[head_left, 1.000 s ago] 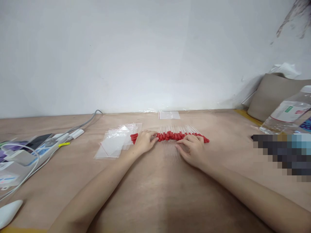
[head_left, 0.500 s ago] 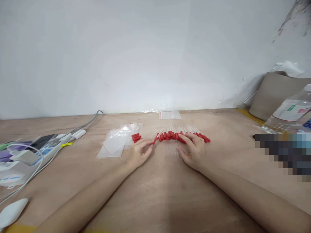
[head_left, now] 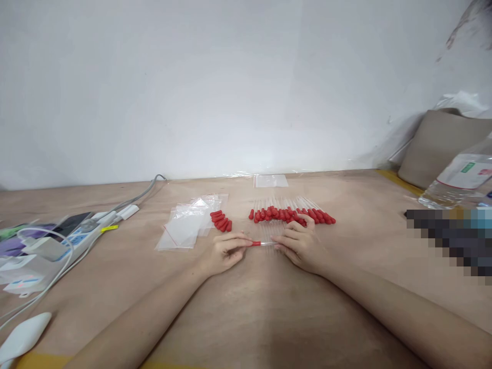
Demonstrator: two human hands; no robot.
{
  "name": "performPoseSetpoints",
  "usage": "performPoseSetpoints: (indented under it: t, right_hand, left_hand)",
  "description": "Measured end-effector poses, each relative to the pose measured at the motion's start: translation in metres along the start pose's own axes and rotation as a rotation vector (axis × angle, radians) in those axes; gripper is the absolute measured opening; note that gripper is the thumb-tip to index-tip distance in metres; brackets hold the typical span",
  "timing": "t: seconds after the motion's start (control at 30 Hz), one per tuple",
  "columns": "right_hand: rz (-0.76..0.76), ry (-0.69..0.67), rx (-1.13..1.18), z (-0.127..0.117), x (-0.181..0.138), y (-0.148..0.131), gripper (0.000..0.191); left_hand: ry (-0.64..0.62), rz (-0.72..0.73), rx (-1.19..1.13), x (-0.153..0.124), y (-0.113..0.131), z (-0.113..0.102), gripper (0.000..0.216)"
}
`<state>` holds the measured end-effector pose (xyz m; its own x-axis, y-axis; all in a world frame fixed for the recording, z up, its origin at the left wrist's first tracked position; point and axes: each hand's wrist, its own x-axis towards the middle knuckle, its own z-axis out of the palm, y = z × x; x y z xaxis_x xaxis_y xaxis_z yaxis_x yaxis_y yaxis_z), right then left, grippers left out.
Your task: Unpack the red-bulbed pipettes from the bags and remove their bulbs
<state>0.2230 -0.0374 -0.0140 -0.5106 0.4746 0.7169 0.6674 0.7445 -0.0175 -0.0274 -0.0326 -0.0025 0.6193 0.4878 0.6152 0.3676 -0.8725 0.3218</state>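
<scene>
Between my two hands lies a dropper, sideways over the bare glass tubes. My left hand (head_left: 228, 251) pinches its red rubber bulb (head_left: 256, 243). My right hand (head_left: 298, 243) has thumb and fingers closed on its clear glass tube (head_left: 268, 244). Just beyond is a row of droppers with red bulbs (head_left: 284, 214), glass ends pointing to the wall. Several loose red bulbs (head_left: 220, 222) lie beyond my left hand. Bare glass tubes (head_left: 269, 230) lie side by side, partly hidden by my right hand.
Clear zip bags (head_left: 179, 228) are piled at left, and another bag (head_left: 271, 181) lies near the wall. A power strip (head_left: 79, 238) with cables and a white mouse-like object (head_left: 25, 338) are further left. A plastic bottle (head_left: 457, 179) and a grey-brown container (head_left: 426, 148) stand at right.
My left hand has left the dropper at the row's left end and come nearer with a bulb. My right hand has drawn back from the row and now grips a glass tube.
</scene>
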Motion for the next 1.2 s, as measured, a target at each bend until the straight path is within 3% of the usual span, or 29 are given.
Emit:
performPoseSetpoints:
  t: [0.13,0.3,0.5,0.8,1.2]
  right_hand:
    - [0.023,-0.013,0.037,0.001,0.002,-0.003,0.018]
    - [0.033,-0.02,0.057,0.002,0.002,-0.007,0.019]
    - [0.017,-0.015,0.09,0.004,0.005,-0.013,0.018]
    - [-0.089,0.022,0.082,0.003,0.006,-0.016,0.018]
    - [-0.291,0.081,-0.126,-0.01,-0.002,-0.016,0.013]
  left_hand:
    - [0.01,-0.097,0.108,0.009,0.009,0.005,0.044]
    - [-0.039,-0.073,0.206,0.018,0.011,0.016,0.017]
    - [-0.09,-0.072,0.275,0.017,0.014,0.018,0.016]
    - [-0.239,-0.019,0.354,0.02,0.022,0.012,0.019]
    - [-0.293,0.027,0.33,0.018,0.026,0.004,0.025]
